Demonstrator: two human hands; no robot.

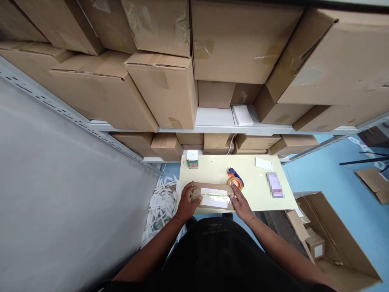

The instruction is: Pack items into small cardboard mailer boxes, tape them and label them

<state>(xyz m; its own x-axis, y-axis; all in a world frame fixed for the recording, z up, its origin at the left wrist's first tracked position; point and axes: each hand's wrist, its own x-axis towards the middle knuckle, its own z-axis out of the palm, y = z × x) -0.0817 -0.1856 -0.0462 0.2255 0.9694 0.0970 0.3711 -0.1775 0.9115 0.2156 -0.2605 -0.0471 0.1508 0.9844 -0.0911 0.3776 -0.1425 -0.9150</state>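
A small flat cardboard parcel [213, 196] with a white label lies at the front of a pale yellow table [212, 170]. My left hand [187, 200] grips its left end, fingers curled over the edge. My right hand [239, 199] presses on its right end, fingers lying along the top. A strip of clear tape runs across the parcel between the two hands. Just behind my right hand sits an orange and blue tape dispenser [235, 179].
On the table are a small green and white box [192, 158], a white card [263, 164] and a blurred item [274, 185]. Shelves of cardboard boxes [164, 87] rise behind. White paper strips [161, 202] litter the floor at left. An open carton [331, 239] stands at right.
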